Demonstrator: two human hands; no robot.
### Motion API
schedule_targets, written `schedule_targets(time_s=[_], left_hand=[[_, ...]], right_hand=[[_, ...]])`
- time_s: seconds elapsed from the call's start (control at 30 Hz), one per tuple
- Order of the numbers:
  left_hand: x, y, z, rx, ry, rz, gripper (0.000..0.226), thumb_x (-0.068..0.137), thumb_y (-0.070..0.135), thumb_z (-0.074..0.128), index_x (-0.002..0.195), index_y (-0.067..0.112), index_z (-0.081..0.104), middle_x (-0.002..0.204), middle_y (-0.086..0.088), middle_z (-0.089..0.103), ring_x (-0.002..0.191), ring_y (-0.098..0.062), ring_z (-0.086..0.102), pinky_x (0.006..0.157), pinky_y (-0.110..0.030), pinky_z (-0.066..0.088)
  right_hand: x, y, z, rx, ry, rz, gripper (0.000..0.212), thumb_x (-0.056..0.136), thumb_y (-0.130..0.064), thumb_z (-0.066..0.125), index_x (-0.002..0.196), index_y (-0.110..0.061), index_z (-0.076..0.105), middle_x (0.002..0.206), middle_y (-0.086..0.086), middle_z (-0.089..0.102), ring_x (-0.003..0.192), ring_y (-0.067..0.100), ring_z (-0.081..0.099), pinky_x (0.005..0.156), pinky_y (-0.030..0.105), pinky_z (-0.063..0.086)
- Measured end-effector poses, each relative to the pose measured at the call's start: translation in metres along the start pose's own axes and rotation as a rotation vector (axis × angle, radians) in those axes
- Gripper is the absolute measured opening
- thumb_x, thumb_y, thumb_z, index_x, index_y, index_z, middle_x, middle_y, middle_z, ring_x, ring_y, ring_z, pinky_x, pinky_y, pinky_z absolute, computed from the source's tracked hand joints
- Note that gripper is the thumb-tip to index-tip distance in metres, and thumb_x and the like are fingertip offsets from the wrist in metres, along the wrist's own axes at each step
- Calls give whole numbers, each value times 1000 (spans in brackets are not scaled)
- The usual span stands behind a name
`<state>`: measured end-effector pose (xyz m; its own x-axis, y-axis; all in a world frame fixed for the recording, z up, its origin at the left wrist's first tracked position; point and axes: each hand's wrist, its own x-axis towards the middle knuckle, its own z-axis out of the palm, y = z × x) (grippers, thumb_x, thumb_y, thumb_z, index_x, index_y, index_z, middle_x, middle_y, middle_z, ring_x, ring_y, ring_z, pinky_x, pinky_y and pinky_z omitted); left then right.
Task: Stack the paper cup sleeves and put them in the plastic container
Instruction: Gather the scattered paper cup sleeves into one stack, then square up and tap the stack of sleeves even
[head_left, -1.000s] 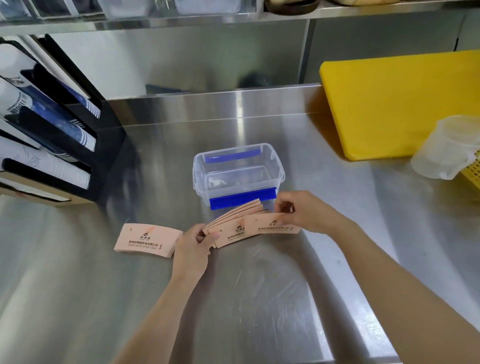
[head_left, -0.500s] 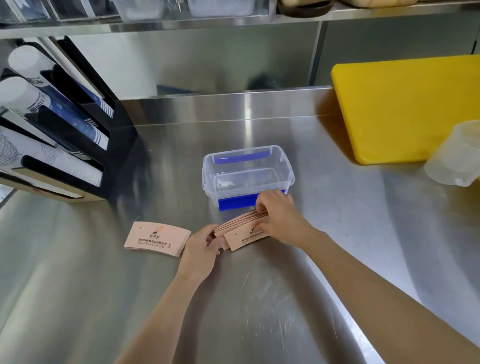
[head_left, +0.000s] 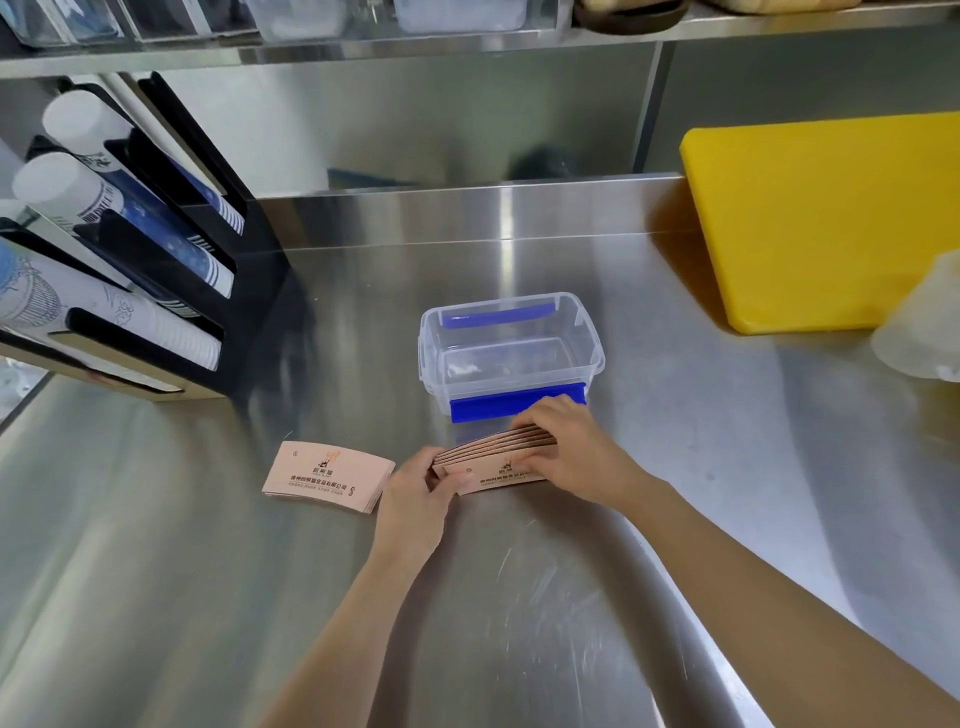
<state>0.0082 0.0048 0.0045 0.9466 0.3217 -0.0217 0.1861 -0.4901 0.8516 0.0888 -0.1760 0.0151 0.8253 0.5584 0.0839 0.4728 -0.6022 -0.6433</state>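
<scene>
A stack of pink paper cup sleeves (head_left: 491, 457) stands on edge on the steel counter, just in front of the clear plastic container (head_left: 511, 317) with blue clips. My left hand (head_left: 415, 499) pinches the stack's left end. My right hand (head_left: 569, 449) grips its right end and top. The container holds nothing. A second flat pile of sleeves (head_left: 327, 477) lies on the counter to the left of my left hand, untouched.
A black cup dispenser rack (head_left: 130, 249) with paper cups stands at the left. A yellow cutting board (head_left: 826, 223) leans at the back right, with a translucent jug (head_left: 924, 322) in front of it. A shelf runs overhead.
The fanned sleeves have been pushed together into one tight stack. My right hand slid left along them toward my left hand.
</scene>
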Motion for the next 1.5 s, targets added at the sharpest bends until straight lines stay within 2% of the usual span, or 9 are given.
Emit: schedule_targets(time_s=[0.13,0.3,0.43,0.57,0.73,0.97,1.13,1.33,1.5], left_hand=[[2,-7,2,12,-40,-45,14,82,22,61,93,15,56,92,-9,61,89,-23,52,73,-29,37],[-4,-11,10,-95,-117,-117,7,92,21,47,96,21,41,92,4,59,95,-21,54,70,-20,38],[-3,-8,18,-99,-144,-147,32,93,20,42,123,20,30,125,-2,51,121,-26,40,102,-37,32],[-5,-4,23,28,-70,-154,46,93,18,43,134,14,22,134,-7,43,129,-28,26,110,-37,14],[-7,-8,20,199,4,-127,27,93,23,45,109,2,44,119,-15,52,119,-29,35,100,-37,21],[-8,-8,-6,-36,120,-95,15,88,14,55,102,10,58,101,-6,66,98,-25,57,92,-42,44],[0,-6,-50,-270,255,-156,15,82,13,63,97,15,67,86,5,71,82,-13,65,75,-24,51],[9,-14,-105,-309,291,-228,35,76,9,68,54,36,71,55,17,71,54,-2,63,55,-15,48],[20,-29,-129,-240,316,-319,40,77,12,69,44,35,67,45,21,65,55,-10,55,59,-22,43]], right_hand=[[-13,14,-2,255,-26,199,40,80,-12,66,113,-27,51,107,-11,55,101,7,53,85,16,41],[-23,15,10,554,57,348,38,85,-4,58,115,-24,45,114,-2,60,108,14,57,93,26,47],[-27,9,22,513,57,334,31,90,-9,51,114,-27,47,109,-9,60,102,5,55,95,24,42],[-29,5,31,441,97,338,29,91,-15,50,119,-22,45,111,-7,58,107,13,53,98,30,42],[-33,6,29,403,173,339,13,87,-20,57,100,-21,57,102,1,68,100,25,57,94,40,46],[-28,-10,30,487,189,327,18,83,-17,63,101,-20,60,92,-14,61,80,-10,57,67,-2,41],[-11,-42,38,687,116,332,21,79,-20,70,86,-32,55,87,-20,66,75,-4,66,57,12,52],[16,-84,59,856,21,423,28,75,-21,72,88,-20,47,84,8,72,51,23,67,45,25,51],[35,-107,84,876,-22,470,31,76,-18,72,84,-20,42,83,13,70,45,20,63,43,29,52]])
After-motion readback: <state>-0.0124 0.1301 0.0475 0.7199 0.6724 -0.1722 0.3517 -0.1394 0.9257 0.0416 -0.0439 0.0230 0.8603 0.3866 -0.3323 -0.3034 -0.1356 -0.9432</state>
